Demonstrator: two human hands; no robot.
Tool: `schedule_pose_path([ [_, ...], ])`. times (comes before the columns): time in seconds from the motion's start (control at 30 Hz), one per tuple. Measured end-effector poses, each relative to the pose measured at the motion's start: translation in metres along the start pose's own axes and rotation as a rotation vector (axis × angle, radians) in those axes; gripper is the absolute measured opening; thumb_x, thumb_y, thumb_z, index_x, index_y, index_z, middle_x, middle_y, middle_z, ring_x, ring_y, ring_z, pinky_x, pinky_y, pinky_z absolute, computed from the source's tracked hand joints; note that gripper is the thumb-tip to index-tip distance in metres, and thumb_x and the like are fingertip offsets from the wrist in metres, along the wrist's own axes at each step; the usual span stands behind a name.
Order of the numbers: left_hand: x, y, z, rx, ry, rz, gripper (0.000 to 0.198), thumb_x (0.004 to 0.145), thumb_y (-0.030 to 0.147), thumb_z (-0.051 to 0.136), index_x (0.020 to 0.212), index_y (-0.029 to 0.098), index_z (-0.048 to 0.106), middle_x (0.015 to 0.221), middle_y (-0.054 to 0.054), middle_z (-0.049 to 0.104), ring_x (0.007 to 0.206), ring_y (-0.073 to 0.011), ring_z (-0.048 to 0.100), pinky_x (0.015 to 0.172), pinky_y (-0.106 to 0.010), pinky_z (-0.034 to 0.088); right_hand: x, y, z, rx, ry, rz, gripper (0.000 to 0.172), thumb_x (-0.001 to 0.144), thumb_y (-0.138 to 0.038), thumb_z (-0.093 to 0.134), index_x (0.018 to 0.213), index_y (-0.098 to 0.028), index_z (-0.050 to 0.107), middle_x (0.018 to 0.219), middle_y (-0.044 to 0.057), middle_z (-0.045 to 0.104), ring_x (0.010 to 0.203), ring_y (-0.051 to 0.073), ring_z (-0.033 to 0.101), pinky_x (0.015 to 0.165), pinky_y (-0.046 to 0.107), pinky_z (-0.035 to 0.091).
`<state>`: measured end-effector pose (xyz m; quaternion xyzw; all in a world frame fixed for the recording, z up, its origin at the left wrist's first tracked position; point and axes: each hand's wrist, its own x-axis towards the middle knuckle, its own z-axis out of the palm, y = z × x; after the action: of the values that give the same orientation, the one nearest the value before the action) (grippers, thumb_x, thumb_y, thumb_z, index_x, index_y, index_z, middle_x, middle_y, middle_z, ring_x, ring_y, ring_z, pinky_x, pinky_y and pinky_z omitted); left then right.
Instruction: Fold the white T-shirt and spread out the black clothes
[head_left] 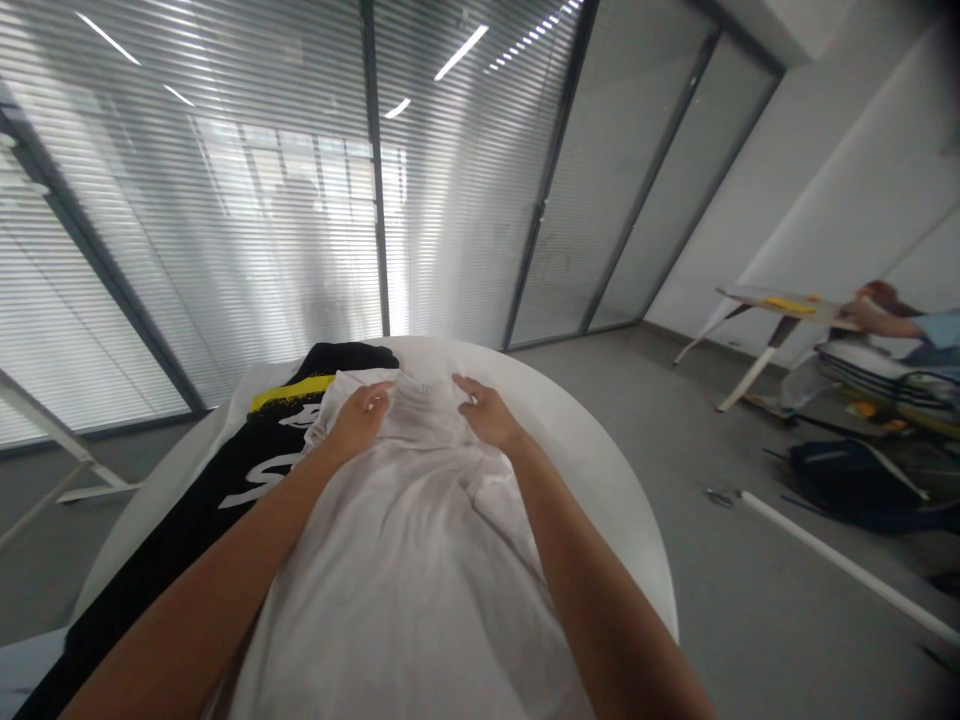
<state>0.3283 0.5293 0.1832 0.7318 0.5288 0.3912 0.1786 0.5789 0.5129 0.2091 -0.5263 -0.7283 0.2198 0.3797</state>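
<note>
A white T-shirt (420,560) lies spread over the round table, its gathered neckline (420,392) toward the far edge. At the left of the neckline, my left hand (361,415) is closed, thumb and forefinger pinched at the shirt's shoulder. On the other side, my right hand (489,412) rests at the shirt's right shoulder, thumb and forefinger apart. Loose folds run down the shirt's right side below that hand. Beside the shirt on the left lies a black garment (187,520) with a yellow band and white lettering, partly covered by my left forearm.
The white round table (607,470) has a curved edge at right. Glass partitions with blinds (465,230) stand behind it. On the floor at right are a white pole (840,565) and a dark bag (855,480). Another person's arm (892,320) shows near a far table (750,295).
</note>
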Motion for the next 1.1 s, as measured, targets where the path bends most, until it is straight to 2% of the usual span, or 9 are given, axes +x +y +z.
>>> schedule_pose_path([
  [0.1, 0.004, 0.011, 0.004, -0.409, -0.123, -0.122, 0.056, 0.093, 0.044, 0.037, 0.143, 0.022, 0.048, 0.117, -0.009, 0.067, 0.094, -0.0205, 0.065, 0.083, -0.035, 0.050, -0.005, -0.019, 0.024, -0.093, -0.116, -0.119, 0.067, 0.075, -0.006, 0.046, 0.141, -0.014, 0.049, 0.146, 0.010, 0.047, 0.138, 0.019, 0.040, 0.116, 0.034, 0.028],
  [0.17, 0.003, 0.012, 0.007, -0.552, -0.193, -0.199, 0.059, 0.091, 0.049, 0.039, 0.144, 0.024, 0.046, 0.114, -0.009, 0.068, 0.085, -0.0193, 0.066, 0.071, -0.031, 0.051, -0.010, -0.028, 0.039, -0.133, -0.183, -0.190, 0.067, 0.076, -0.006, 0.047, 0.142, -0.016, 0.047, 0.146, 0.009, 0.048, 0.136, 0.021, 0.043, 0.114, 0.036, 0.032],
  [0.3, 0.000, 0.004, 0.009, -0.611, -0.252, -0.239, 0.058, 0.088, 0.057, 0.043, 0.130, 0.020, 0.061, 0.111, -0.010, 0.067, 0.082, -0.0191, 0.067, 0.065, -0.028, 0.049, -0.018, -0.035, 0.058, -0.191, -0.281, -0.226, 0.065, 0.077, -0.006, 0.047, 0.141, -0.020, 0.048, 0.145, 0.011, 0.048, 0.129, 0.024, 0.049, 0.106, 0.039, 0.042],
  [0.4, -0.003, 0.001, 0.009, -0.634, -0.290, -0.292, 0.067, 0.089, 0.063, 0.036, 0.126, 0.014, 0.064, 0.099, -0.011, 0.070, 0.078, -0.0191, 0.066, 0.068, -0.030, 0.049, -0.021, -0.036, 0.061, -0.223, -0.319, -0.212, 0.062, 0.077, -0.006, 0.046, 0.136, -0.021, 0.052, 0.143, 0.010, 0.050, 0.126, 0.024, 0.051, 0.103, 0.038, 0.043],
  [0.6, -0.006, 0.011, 0.004, -0.524, -0.338, -0.223, 0.069, 0.089, 0.065, 0.036, 0.120, 0.011, 0.067, 0.082, -0.008, 0.072, 0.073, -0.0201, 0.065, 0.070, -0.031, 0.048, -0.023, -0.044, 0.058, -0.237, -0.385, -0.222, 0.051, 0.078, -0.006, 0.047, 0.124, -0.024, 0.061, 0.136, 0.008, 0.054, 0.124, 0.022, 0.051, 0.102, 0.036, 0.042],
  [0.73, -0.006, 0.016, -0.001, -0.420, -0.329, -0.208, 0.065, 0.092, 0.058, 0.032, 0.108, 0.010, 0.072, 0.067, -0.008, 0.069, 0.064, -0.0200, 0.064, 0.066, -0.031, 0.048, -0.024, -0.049, 0.055, -0.223, -0.451, -0.231, 0.031, 0.077, -0.005, 0.050, 0.097, -0.019, 0.070, 0.122, 0.009, 0.060, 0.117, 0.020, 0.055, 0.102, 0.033, 0.041],
  [0.8, -0.005, 0.016, -0.001, -0.404, -0.308, -0.187, 0.057, 0.092, 0.053, 0.035, 0.105, 0.011, 0.072, 0.071, -0.008, 0.070, 0.063, -0.0193, 0.064, 0.065, -0.030, 0.049, -0.024, -0.052, 0.049, -0.215, -0.488, -0.247, 0.026, 0.076, -0.004, 0.051, 0.090, -0.017, 0.069, 0.116, 0.009, 0.062, 0.113, 0.019, 0.057, 0.101, 0.032, 0.041],
  [0.93, -0.003, 0.010, 0.003, -0.429, -0.250, -0.147, 0.037, 0.085, 0.042, 0.050, 0.098, 0.014, 0.072, 0.093, -0.009, 0.072, 0.069, -0.0174, 0.065, 0.065, -0.029, 0.051, -0.026, -0.058, 0.030, -0.230, -0.507, -0.266, 0.022, 0.076, -0.006, 0.052, 0.090, -0.017, 0.065, 0.109, 0.009, 0.064, 0.111, 0.019, 0.057, 0.096, 0.030, 0.043],
  [1.1, 0.000, -0.005, 0.012, -0.469, -0.185, -0.236, 0.041, 0.078, 0.037, 0.062, 0.111, 0.013, 0.065, 0.082, -0.006, 0.070, 0.067, -0.0177, 0.066, 0.065, -0.030, 0.053, -0.029, -0.065, 0.007, -0.475, -0.550, -0.118, 0.019, 0.081, -0.017, 0.051, 0.097, -0.017, 0.062, 0.101, 0.012, 0.069, 0.090, 0.023, 0.064, 0.074, 0.031, 0.046],
])
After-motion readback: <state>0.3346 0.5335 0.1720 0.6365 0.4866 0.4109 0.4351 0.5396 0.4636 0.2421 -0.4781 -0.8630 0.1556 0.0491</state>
